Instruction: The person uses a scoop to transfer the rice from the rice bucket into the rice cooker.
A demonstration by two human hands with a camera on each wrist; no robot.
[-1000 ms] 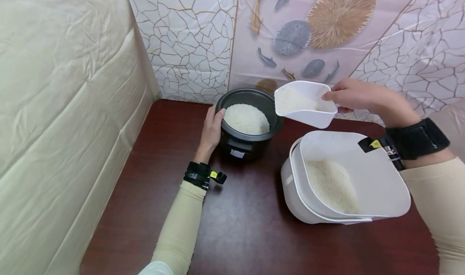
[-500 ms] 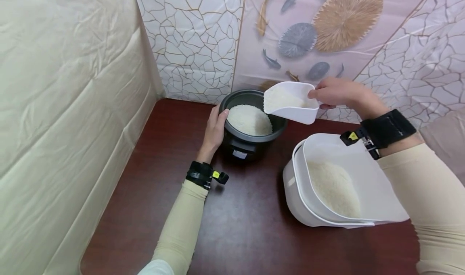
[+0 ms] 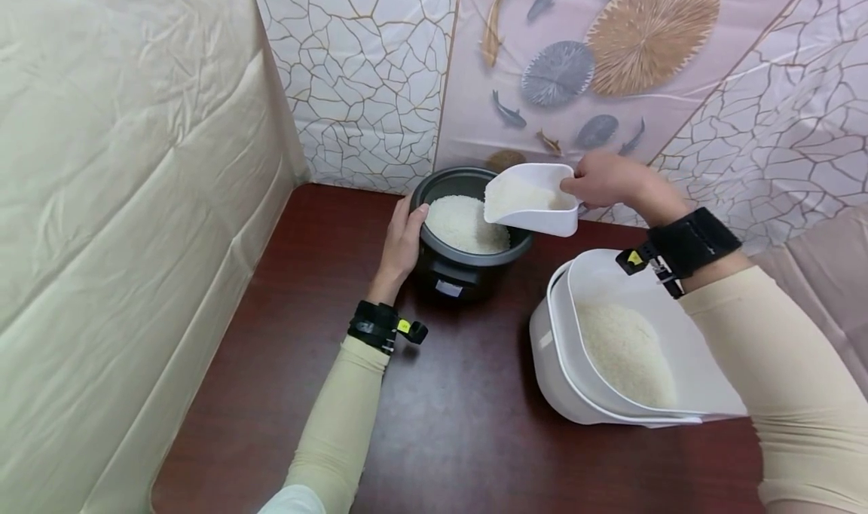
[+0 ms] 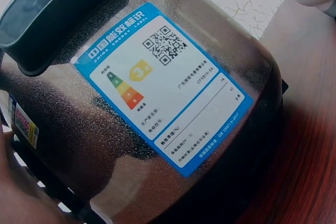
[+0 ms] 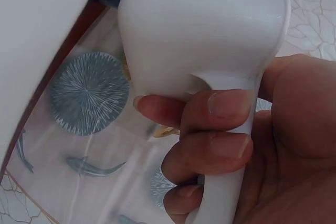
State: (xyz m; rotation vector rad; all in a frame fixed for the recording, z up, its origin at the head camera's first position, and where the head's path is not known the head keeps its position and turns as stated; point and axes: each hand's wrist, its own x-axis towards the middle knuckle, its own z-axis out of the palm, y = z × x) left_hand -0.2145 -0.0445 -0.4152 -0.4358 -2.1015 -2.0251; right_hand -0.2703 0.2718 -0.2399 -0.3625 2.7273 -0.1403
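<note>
My left hand (image 3: 404, 241) holds the left side of a black rice cooker (image 3: 450, 273), with its thumb at the rim. White rice (image 3: 464, 225) is heaped inside the cooker. In the left wrist view the cooker's shiny body (image 4: 142, 187) fills most of the picture, with a blue energy label (image 4: 165, 90) on it. My right hand (image 3: 606, 180) grips the handle of a white scoop (image 3: 542, 222); its fingers curl round that handle in the right wrist view. Rice lies in the scoop, whose lip hangs over the cooker's right side, roughly level.
To the right stands an open white rice bin (image 3: 542, 348) with rice (image 3: 627, 352) in it, under my right forearm. A patterned wall covering (image 3: 366, 69) rises behind the dark red table (image 3: 447, 439). Cream padded fabric (image 3: 136, 197) borders the left side.
My right hand has carried the rice-filled scoop leftward from beside the cooker to over its opening. The left hand keeps its place on the cooker; the head view has shifted slightly.
</note>
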